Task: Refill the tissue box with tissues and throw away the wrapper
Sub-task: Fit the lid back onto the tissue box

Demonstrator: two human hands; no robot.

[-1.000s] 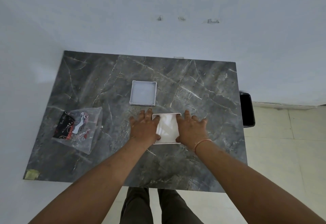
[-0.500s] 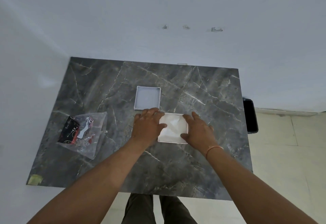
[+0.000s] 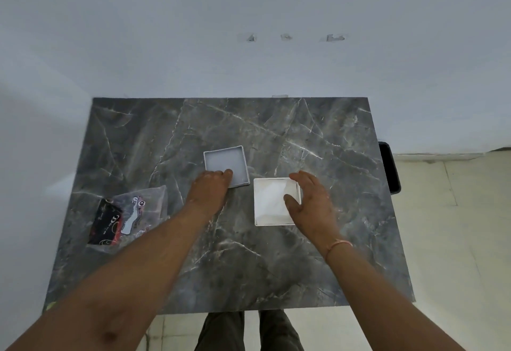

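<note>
A white square tissue box (image 3: 269, 203), open on top and filled with white tissues, sits mid-table. My right hand (image 3: 313, 201) grips its right side, thumb over the tissues and fingers along the far right corner. The grey lid (image 3: 225, 162) lies upside down just left of and behind the box, slightly turned. My left hand (image 3: 210, 193) rests on the lid's near edge with fingers curled onto it. The empty clear plastic wrapper (image 3: 130, 212), printed in black and red, lies flat at the table's left side.
The dark marble table (image 3: 276, 267) stands against a pale wall. A black bin (image 3: 390, 168) sits on the floor just past the table's right edge. My legs show below the near edge.
My left hand left the box and went up-left onto the lid, which has turned slightly. My right hand stayed on the box, now at its right side.
</note>
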